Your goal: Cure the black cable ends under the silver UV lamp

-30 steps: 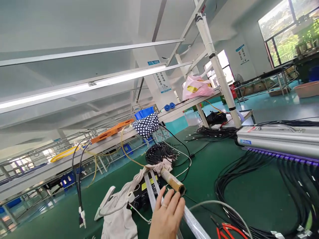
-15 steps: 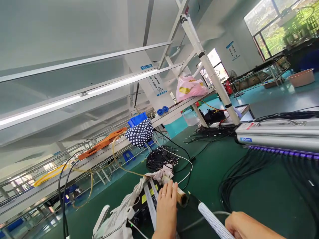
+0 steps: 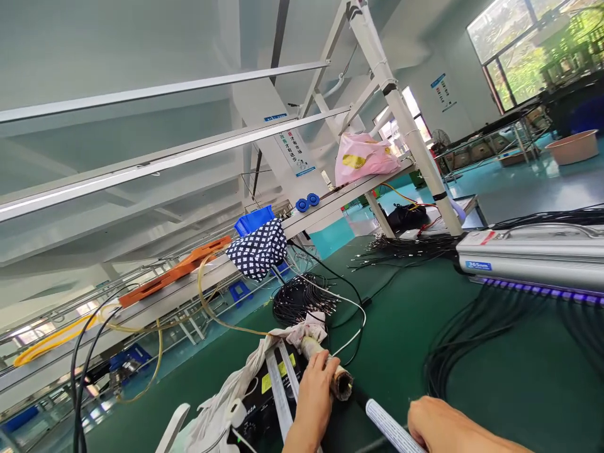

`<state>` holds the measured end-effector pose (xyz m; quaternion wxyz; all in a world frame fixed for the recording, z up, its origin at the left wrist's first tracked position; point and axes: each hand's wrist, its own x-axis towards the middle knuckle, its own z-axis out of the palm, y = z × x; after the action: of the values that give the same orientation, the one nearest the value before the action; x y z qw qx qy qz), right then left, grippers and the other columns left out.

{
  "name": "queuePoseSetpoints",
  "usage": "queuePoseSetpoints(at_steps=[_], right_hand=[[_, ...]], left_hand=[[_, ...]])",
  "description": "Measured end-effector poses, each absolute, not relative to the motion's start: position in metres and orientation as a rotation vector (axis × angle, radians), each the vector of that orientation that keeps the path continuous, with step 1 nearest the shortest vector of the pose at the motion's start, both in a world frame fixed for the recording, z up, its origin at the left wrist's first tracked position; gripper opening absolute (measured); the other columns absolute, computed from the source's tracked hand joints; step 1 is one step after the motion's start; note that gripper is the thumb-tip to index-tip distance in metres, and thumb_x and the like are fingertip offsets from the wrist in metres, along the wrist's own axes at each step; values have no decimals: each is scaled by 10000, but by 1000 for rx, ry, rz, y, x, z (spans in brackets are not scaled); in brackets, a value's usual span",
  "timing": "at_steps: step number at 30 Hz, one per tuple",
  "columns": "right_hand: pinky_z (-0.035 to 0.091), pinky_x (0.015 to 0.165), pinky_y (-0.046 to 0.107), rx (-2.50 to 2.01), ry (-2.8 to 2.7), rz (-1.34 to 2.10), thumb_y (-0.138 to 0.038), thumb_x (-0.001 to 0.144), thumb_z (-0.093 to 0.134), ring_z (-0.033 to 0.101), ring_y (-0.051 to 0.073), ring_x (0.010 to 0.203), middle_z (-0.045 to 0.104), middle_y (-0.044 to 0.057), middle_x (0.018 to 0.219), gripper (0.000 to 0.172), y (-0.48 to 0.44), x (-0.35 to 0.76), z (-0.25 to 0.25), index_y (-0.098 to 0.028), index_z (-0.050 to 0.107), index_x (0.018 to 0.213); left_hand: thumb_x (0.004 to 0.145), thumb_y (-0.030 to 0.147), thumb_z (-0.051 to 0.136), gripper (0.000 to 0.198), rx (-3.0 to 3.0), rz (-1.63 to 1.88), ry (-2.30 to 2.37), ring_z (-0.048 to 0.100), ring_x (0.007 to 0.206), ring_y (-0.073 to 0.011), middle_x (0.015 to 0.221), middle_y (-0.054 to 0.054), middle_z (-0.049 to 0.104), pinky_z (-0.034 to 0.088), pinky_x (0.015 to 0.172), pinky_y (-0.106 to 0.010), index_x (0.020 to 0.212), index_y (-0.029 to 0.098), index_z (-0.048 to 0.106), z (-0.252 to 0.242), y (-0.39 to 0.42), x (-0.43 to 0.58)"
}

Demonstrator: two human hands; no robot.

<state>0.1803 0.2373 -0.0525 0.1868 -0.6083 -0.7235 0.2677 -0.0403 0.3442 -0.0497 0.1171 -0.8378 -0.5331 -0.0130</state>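
Note:
My left hand (image 3: pixel 311 399) curls around a brown tube-shaped nozzle (image 3: pixel 340 383) that pokes out of a white rag (image 3: pixel 245 377) over a black box with a yellow label (image 3: pixel 264 402). My right hand (image 3: pixel 446 428) grips a bundle of thin white-sleeved strands (image 3: pixel 387 425), whose end points at the nozzle mouth, a short gap away. Two flat metal strips (image 3: pixel 280 390) lie beside my left hand.
Green bench mat (image 3: pixel 401 327) carries a coil of black leads (image 3: pixel 302 292), black cables (image 3: pixel 476 321) and a long silver UV lamp housing (image 3: pixel 533 258) at right. A shelf rail (image 3: pixel 330 204) holds a pink bag (image 3: pixel 363 157), dotted cloth (image 3: pixel 257 248) and blue bin (image 3: pixel 252 219).
My left hand has gone from open above the nozzle to wrapped around it. My right hand came into view holding the white bundle, its end now close to the nozzle.

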Motion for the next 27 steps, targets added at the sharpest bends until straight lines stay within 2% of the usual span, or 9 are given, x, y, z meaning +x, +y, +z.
queuePoseSetpoints(at_steps=[4,9,11,14,18,22,25,27], right_hand=[[245,446,257,-1685,-2089,781,-131,660,660,701,296,743,730,102,771,95,251,166,-42,-136,741,710],[338,473,246,-1694,-2076,788,-174,699,719,690,253,715,713,76,752,75,279,147,-44,-111,712,740],[433,524,242,-1694,-2091,799,-222,761,732,677,204,698,702,36,762,111,291,140,-46,-119,691,768],[542,693,322,-1705,-2136,779,-301,839,730,668,180,761,695,16,860,180,306,128,-48,-132,669,850],[528,843,415,-1763,-2141,686,-293,876,710,650,221,940,677,52,1029,197,320,112,-50,-141,658,991],[512,877,435,-1820,-2116,628,-292,888,696,629,237,1002,659,62,1088,226,327,100,-59,-147,644,1054],[518,856,423,-1837,-2131,584,-305,872,712,633,236,981,664,57,1053,233,330,102,-62,-145,648,1030],[516,845,421,-1814,-2155,529,-310,863,718,638,231,952,668,53,1021,220,333,107,-57,-141,653,988]], left_hand=[[780,-21,436,547,-2495,-72,-1543,442,1246,-194,1327,-30,512,351,1064,-297,1231,267,550,-47,338,-38],[793,-9,440,515,-2529,-77,-1508,471,1192,-190,1265,-36,536,372,1038,-288,1221,255,549,-42,336,-33],[813,8,447,481,-2530,-67,-1495,482,1173,-194,1242,-39,544,386,1028,-301,1216,252,548,-41,337,-32],[855,31,440,413,-2511,-47,-1503,495,1149,-206,1221,-51,552,417,1000,-328,1192,239,558,-41,341,-31],[901,62,452,314,-2502,-5,-1509,497,1147,-232,1202,-78,562,437,983,-355,1149,204,582,-46,345,-30],[925,119,483,259,-2516,22,-1524,489,1171,-247,1208,-102,563,432,1003,-368,1156,178,586,-56,346,-30],[931,145,494,340,-2534,21,-1561,443,1255,-255,1302,-103,525,407,1048,-370,1261,212,535,-65,345,-33],[924,146,508,453,-2546,1,-1590,399,1311,-257,1400,-95,456,384,1079,-371,1360,249,439,-69,341,-36]])
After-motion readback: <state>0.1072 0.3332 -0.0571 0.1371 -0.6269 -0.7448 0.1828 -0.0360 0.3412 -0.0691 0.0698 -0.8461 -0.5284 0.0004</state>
